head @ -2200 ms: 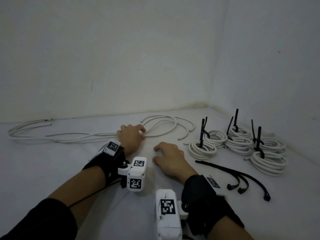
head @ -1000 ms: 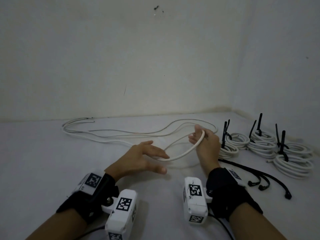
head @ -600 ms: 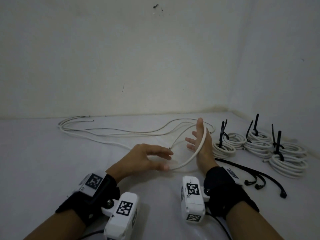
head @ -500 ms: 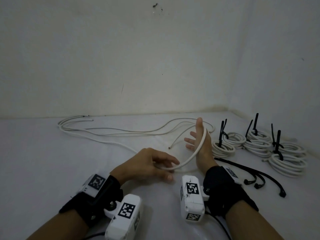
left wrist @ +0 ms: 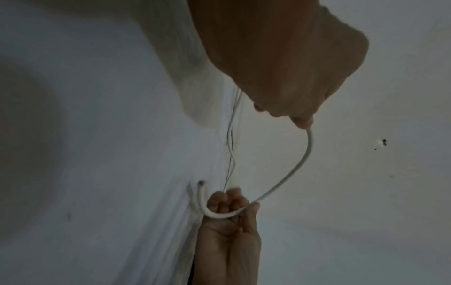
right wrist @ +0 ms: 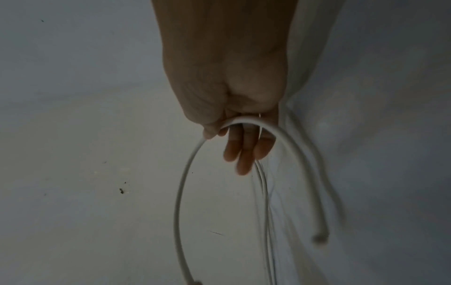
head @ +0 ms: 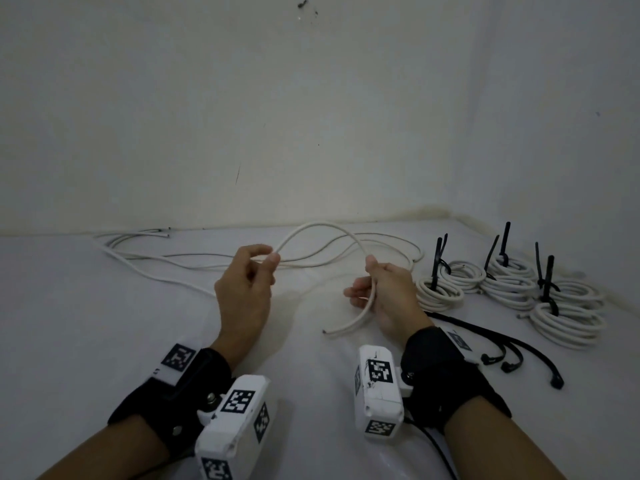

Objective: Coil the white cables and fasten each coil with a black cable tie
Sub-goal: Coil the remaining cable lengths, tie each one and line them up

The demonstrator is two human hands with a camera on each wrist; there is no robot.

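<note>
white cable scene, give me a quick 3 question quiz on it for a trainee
1. True or false: the left hand pinches the thin white round cable between thumb and fingertips.
2. Where does the cut end of that cable lie?
A. inside a finished coil
B. free, below the right hand
C. under a wrist camera
3. Fill in: the loose black plastic cable ties lie on the white table to the ____ of the right wrist.

Key:
1. True; the cable arches from that pinch over to the right hand, which grips it.
2. B
3. right, in front of the tied white cable coils.
</note>
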